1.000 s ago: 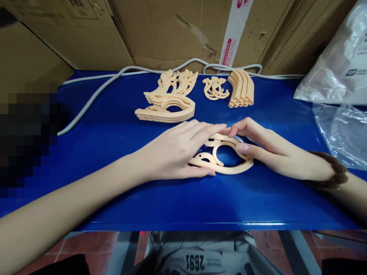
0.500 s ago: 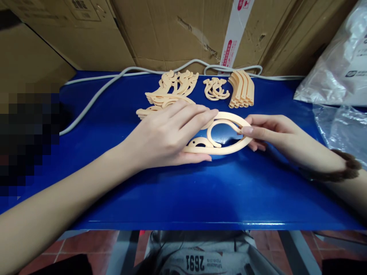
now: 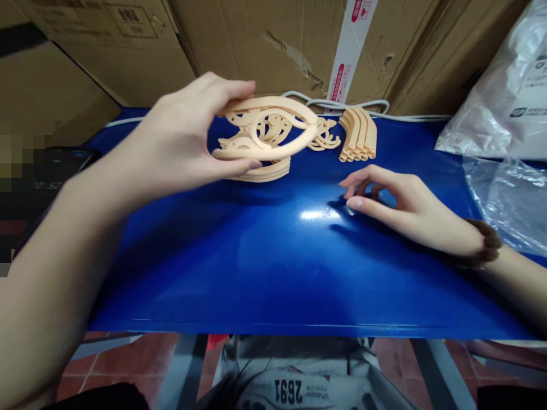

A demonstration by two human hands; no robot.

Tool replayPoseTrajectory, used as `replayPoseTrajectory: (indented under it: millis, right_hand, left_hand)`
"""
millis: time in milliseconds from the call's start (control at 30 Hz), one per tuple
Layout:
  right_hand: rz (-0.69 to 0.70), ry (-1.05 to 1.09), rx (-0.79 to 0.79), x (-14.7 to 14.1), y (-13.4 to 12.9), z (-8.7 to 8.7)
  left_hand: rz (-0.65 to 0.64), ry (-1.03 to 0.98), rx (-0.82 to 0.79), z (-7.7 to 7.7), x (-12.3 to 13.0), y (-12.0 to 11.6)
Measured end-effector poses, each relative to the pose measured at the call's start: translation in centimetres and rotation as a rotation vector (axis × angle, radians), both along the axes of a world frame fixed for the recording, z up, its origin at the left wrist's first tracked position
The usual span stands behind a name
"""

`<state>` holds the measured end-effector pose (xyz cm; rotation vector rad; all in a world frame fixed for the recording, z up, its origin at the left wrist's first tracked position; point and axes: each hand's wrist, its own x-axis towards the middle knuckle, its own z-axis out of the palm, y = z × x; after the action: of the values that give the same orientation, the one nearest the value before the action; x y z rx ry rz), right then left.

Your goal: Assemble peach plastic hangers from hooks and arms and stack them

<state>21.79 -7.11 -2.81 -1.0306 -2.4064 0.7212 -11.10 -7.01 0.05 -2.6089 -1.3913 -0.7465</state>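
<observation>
My left hand grips a folded beige plastic piece, an oval frame with a curved hook inside, between thumb and fingers, raised above the blue table. Behind and below it lie more beige pieces, partly hidden by the held one. My right hand hovers low over the table with its fingers loosely curved and apart, and nothing in it. Small beige hooks lie behind, beside a stack of curved beige arms.
The blue table has cardboard boxes along its back edge, with a white cable before them. At the right lies a clear plastic bag. A dark device sits at the left. Below the front edge is a printed grey bag.
My left hand has lifted the beige piece and moved it left and back, over the other pieces. My right hand has let go of its end.
</observation>
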Motion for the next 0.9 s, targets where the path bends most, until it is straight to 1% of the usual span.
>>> replayPoseTrajectory:
  millis: [67,133,200,300,400,500,633,800,900]
  right_hand:
    - [0.105,-0.149,0.188,0.2,0.2,-0.4]
    - [0.191,-0.248,0.303,0.2,0.4,-0.8]
    - [0.227,-0.311,0.345,0.3,0.5,-1.0]
    - [0.233,-0.353,0.366,0.3,0.5,-1.1]
    - [0.241,-0.361,0.377,0.3,0.4,-1.1]
    - [0.245,-0.362,0.38,0.3,0.4,-1.1]
    - [0.243,-0.359,0.356,0.2,0.4,-1.0]
    - [0.226,-0.349,0.296,0.2,0.3,-0.8]
    - [0.221,-0.298,0.274,0.4,0.3,-0.8]
  left_hand:
    - [0.084,0.014,-0.133,0.3,-1.5,0.8]
    - [0.162,0.01,-0.257,0.3,-2.7,1.4]
    - [0.196,-0.02,-0.345,0.1,-3.3,1.7]
    - [0.194,-0.032,-0.404,-0.4,-3.4,1.8]
    - [0.192,0.0,-0.412,-0.9,-3.3,2.0]
    - [0.158,0.014,-0.4,-1.4,-3.3,2.4]
    - [0.09,0.04,-0.351,-2.0,-3.6,3.1]
    - [0.073,0.049,-0.3,-2.3,-3.8,3.3]
    - [0.022,0.063,-0.241,-2.4,-4.0,3.4]
